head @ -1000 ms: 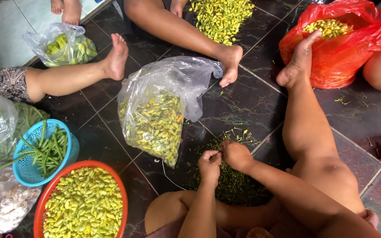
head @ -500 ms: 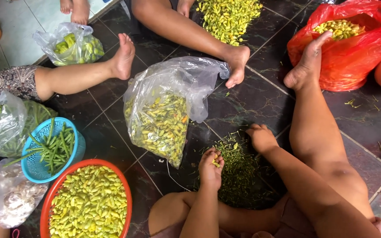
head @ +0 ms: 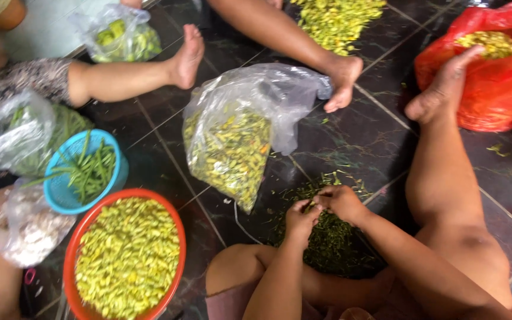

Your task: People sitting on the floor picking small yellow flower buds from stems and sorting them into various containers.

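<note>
We bring our left hand (head: 300, 220) and right hand (head: 342, 201) together, fingertips pinched on a small green piece too tiny to identify. Directly beneath the grip lies a dark heap of green stems and trimmings (head: 327, 240), partly hidden by our forearms. Just left of the grip leans a clear plastic bag of yellow-green buds (head: 232, 148). Further left sit a round orange plastic basket of yellow buds (head: 127, 255), cut off below, and a blue plastic basket of green beans (head: 84, 172). A red plastic bag (head: 493, 89) lies well apart, upper right.
</note>
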